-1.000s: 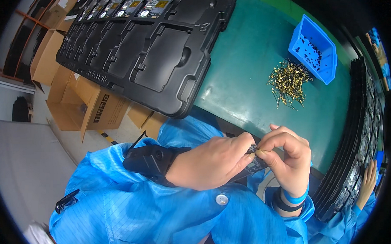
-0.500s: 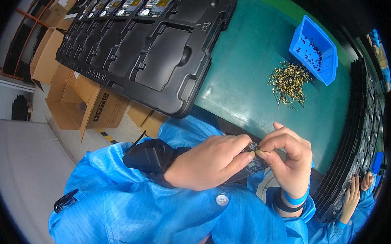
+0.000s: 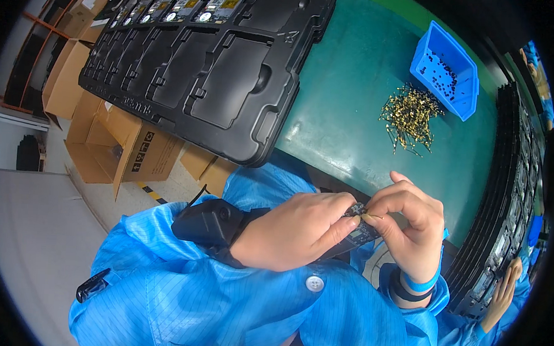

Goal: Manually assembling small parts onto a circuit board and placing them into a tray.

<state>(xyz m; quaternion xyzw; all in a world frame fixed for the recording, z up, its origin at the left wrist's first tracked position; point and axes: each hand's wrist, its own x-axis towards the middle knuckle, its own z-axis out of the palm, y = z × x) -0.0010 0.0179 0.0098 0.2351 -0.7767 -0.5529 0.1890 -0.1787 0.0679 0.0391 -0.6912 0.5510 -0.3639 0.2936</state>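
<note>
A: Status, left to right?

B: Cardboard box (image 3: 146, 158) on the floor, then the black tray (image 3: 229, 143). At least four circuit boards (image 3: 219, 8) sit in its back row. That row's right-end pocket and the front row show bare moulded plastic, so I'd call the tray part filled (can't tell if those boards are finished).

A: And the hands?

B: Left hand (image 3: 299, 229) is closed round a dark board (image 3: 366, 234), thumb and finger pinching its upper end. Board is in front of the table edge, tilted, partly covered by the fingers. Right hand (image 3: 408, 219) meets it there: thumb and forefinger pressed together on a thin gold-coloured piece (image 3: 375, 216), other fingers curled. Reads as mid-step; can't see if the piece is seated.

A: What's left over?

B: Right of the tray, a loose pile of gold-tipped leads (image 3: 409, 117), plenty remaining. Touching or just beside it, a blue bin (image 3: 446, 47) with small black bits scattered inside.

A: Room to move?

B: Green mat (image 3: 355, 83) shows between tray and pile, a decent lane. Tray's near corner juts past the mat's front edge, so it could get knocked. Far right is tight: stacked trays (image 3: 494, 213) along that side, a co-worker's hand (image 3: 502, 295) against them.
</note>
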